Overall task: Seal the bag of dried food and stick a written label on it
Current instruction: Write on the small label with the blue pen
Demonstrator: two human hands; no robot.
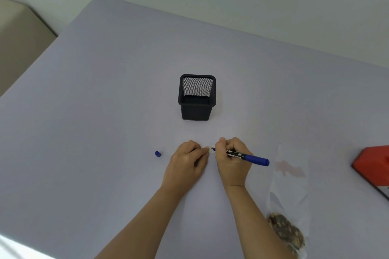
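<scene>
The task is at the label-writing stage. The right hand grips a blue marker, fingers closed around the barrel, with the tip on a small white label lying on the table. The left hand pinches the label's near edge with curled fingers to steady it. The marker cap lies apart, to the left. A black mesh pen holder stands beyond the hands.

The clear bag lies flat to the right, with dried food collected at its near end. Whether its mouth is sealed cannot be determined. A red object sits at the right edge.

Remaining, by judgement: finish writing, then stick the label on the bag.
</scene>
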